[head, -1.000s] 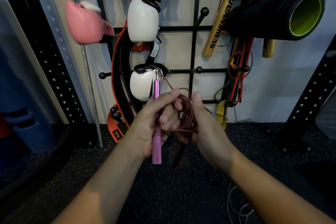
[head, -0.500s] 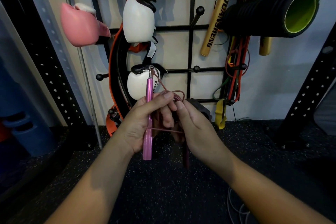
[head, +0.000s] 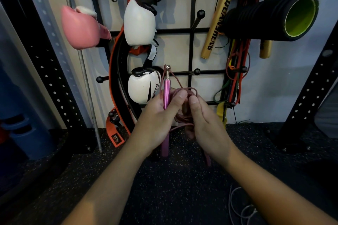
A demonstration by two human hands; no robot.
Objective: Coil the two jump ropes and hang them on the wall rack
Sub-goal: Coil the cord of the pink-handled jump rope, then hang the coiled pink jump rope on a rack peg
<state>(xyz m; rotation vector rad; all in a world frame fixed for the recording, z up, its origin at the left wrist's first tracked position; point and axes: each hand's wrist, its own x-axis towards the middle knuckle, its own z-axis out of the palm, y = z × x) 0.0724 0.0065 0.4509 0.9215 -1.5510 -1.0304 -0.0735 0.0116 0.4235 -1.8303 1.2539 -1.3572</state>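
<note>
Gripping pink handle (head: 167, 93), left hand (head: 157, 120); cord coil (head: 184, 113) beside right hand (head: 206, 124).

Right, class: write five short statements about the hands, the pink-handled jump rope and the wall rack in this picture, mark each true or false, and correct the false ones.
1. The left hand grips the pink metal jump-rope handle. True.
2. The thin reddish-brown rope coil already hangs on the black wire wall rack. False: it is bunched between the hands.
3. The right hand is at the coil. True.
4. The black ridged foam roller with a green core lies on the floor. False: it sits high at the rack's right.
5. A second, pale thin rope lies on the dark speckled floor. True.
</note>
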